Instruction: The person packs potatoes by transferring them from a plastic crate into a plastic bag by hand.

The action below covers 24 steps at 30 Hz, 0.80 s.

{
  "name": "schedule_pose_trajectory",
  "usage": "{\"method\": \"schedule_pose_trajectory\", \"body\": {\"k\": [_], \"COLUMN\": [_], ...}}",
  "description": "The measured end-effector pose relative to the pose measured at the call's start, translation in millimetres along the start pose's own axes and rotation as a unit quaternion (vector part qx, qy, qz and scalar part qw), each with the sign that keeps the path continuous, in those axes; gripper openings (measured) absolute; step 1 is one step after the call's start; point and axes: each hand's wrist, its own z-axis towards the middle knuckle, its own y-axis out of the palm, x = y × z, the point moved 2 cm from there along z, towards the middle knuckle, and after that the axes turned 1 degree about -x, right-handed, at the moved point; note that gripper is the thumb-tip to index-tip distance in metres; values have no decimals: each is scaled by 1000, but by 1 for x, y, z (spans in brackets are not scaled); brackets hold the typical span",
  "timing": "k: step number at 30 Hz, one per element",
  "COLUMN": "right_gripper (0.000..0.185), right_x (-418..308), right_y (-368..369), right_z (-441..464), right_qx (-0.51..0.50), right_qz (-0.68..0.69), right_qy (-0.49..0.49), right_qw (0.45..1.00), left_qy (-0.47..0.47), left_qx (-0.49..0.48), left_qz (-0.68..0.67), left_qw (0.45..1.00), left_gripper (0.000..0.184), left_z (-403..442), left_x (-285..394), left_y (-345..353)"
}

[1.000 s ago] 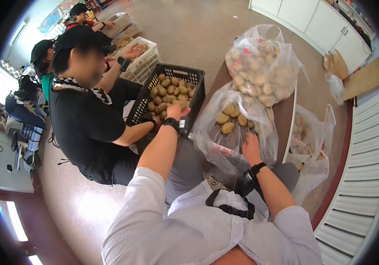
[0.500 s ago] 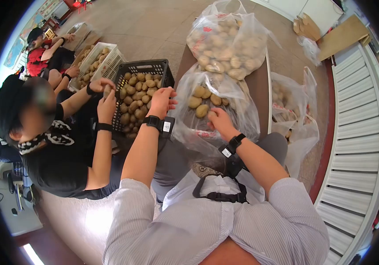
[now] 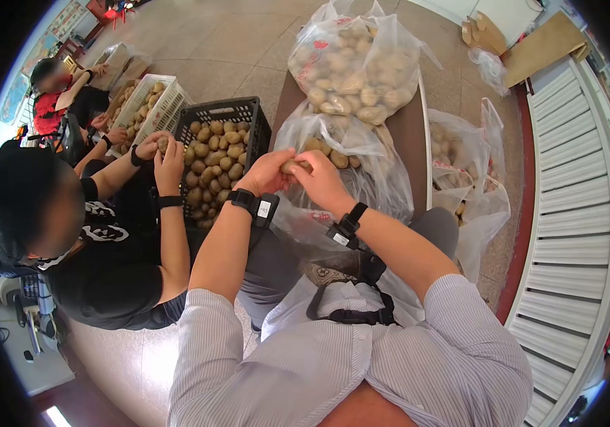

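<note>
Hands: left hand (image 3: 268,174) and right hand (image 3: 325,186) together, fingers closed around one potato (image 3: 296,166).
Held potato: between both hands' fingertips, partly covered by them.
Weight/feel: probably light for two hands, firm, stiff.
Skin: looks dry; slip judged low, though bruising likely if dropped or pinched hard.
Where to hold: around the rounded middle, fingers spread.
Left of hands: black crate (image 3: 264,135) of loose potatoes.
Right of and beyond hands: opened plastic bag (image 3: 383,186) on worktop (image 3: 287,103), more potatoes inside.
</note>
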Motion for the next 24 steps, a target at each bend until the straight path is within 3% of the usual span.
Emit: {"method": "schedule_pose_trajectory", "body": {"k": [7, 9, 12, 18, 24], "right_gripper": [30, 36, 42, 42, 40], "right_x": [84, 94, 104, 117, 127], "right_y": [-28, -46, -67, -109, -144], "right_z": [-26, -35, -35, -10, 15], "right_qx": [18, 58, 89, 126, 123], "right_qz": [-195, -327, -387, -365, -374], "right_qy": [53, 25, -3, 97, 156], "right_qw": [979, 943, 918, 917, 906], "left_qy": [44, 55, 57, 73, 94], "left_qx": [115, 141, 163, 183, 288], "left_qz": [-75, -95, -112, -146, -199], "left_qw": [990, 984, 978, 970, 932], "left_gripper": [25, 25, 24, 21, 24], "left_z": [-4, -5, -4, 1, -3], "left_x": [3, 3, 1, -3, -4], "left_y": [-19, -25, -34, -50, -71]}}
